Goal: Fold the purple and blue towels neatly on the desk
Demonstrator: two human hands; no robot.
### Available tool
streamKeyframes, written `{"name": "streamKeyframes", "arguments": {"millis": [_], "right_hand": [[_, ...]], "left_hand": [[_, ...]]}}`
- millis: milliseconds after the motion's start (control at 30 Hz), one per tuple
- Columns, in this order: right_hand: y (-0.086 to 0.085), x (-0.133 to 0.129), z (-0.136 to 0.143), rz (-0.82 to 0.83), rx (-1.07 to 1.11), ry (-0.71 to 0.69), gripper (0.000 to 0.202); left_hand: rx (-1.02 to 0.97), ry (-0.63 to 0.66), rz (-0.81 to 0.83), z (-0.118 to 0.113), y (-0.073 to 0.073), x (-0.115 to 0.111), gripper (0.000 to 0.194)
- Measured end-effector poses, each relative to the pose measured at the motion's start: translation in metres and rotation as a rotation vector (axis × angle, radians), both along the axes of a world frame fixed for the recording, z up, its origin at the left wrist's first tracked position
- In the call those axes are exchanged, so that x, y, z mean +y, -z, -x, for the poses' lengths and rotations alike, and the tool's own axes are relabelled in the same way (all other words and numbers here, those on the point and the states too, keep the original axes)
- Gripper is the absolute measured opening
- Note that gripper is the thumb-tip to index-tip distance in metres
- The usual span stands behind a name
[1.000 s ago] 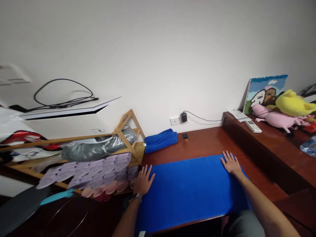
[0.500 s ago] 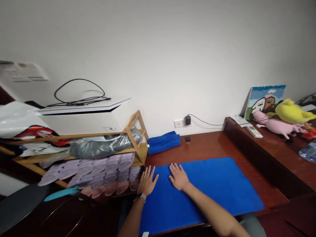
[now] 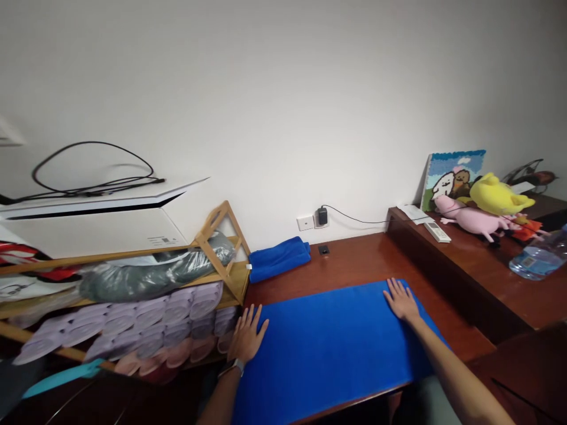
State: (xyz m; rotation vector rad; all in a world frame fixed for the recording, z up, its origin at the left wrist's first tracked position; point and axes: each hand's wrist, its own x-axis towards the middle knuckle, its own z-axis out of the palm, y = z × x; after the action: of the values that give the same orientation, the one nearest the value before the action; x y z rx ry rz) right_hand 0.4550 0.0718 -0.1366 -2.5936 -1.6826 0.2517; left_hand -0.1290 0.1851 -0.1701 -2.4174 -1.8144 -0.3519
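Observation:
A blue towel (image 3: 328, 348) lies spread flat on the reddish-brown wooden desk (image 3: 354, 260), its near side reaching the desk's front edge. My left hand (image 3: 246, 335), with a watch at the wrist, rests palm down at the towel's far left corner, fingers apart. At the far right corner my right hand (image 3: 402, 300) lies flat on the cloth, its fingers spread too. Neither hand grasps anything. Behind the spread towel, against the wall, a second blue towel (image 3: 280, 258) sits folded.
On the left stands a wooden rack (image 3: 225, 260) with purple slippers (image 3: 150, 313) and a white box (image 3: 97, 227) on top. A raised ledge at the right carries a remote control (image 3: 437, 231), plush toys (image 3: 469, 218) and a plastic bottle (image 3: 535, 260). A black plug (image 3: 322, 216) is in the wall socket.
My right hand has slid across the towel from its left part to the far right corner. My left hand stays at the left corner. The view has turned somewhat to the right.

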Motion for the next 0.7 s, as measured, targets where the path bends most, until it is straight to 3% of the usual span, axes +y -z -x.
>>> {"name": "streamKeyframes", "arguments": {"millis": [100, 233, 367, 567, 633, 700], "right_hand": [[0.015, -0.007, -0.032, -0.046, -0.013, 0.042, 0.074], [0.025, -0.007, -0.032, -0.077, -0.015, 0.045, 0.075], [0.024, -0.006, -0.029, -0.059, -0.009, 0.051, 0.075], [0.001, 0.0, -0.021, 0.074, 0.001, 0.123, 0.074], [-0.011, 0.009, 0.0, 0.093, -0.013, 0.162, 0.072], [-0.023, 0.019, 0.04, 0.017, -0.041, 0.13, 0.071]], "left_hand": [[0.016, 0.009, -0.003, 0.001, -0.001, 0.0, 0.07], [0.015, 0.014, -0.004, 0.001, -0.004, -0.001, 0.068], [0.005, 0.013, 0.01, 0.0, -0.006, -0.003, 0.068], [-0.018, -0.006, 0.068, -0.005, -0.011, -0.008, 0.069], [-0.031, -0.013, 0.09, -0.006, -0.013, -0.011, 0.069], [-0.043, -0.021, 0.099, -0.007, -0.015, -0.013, 0.07]]}}
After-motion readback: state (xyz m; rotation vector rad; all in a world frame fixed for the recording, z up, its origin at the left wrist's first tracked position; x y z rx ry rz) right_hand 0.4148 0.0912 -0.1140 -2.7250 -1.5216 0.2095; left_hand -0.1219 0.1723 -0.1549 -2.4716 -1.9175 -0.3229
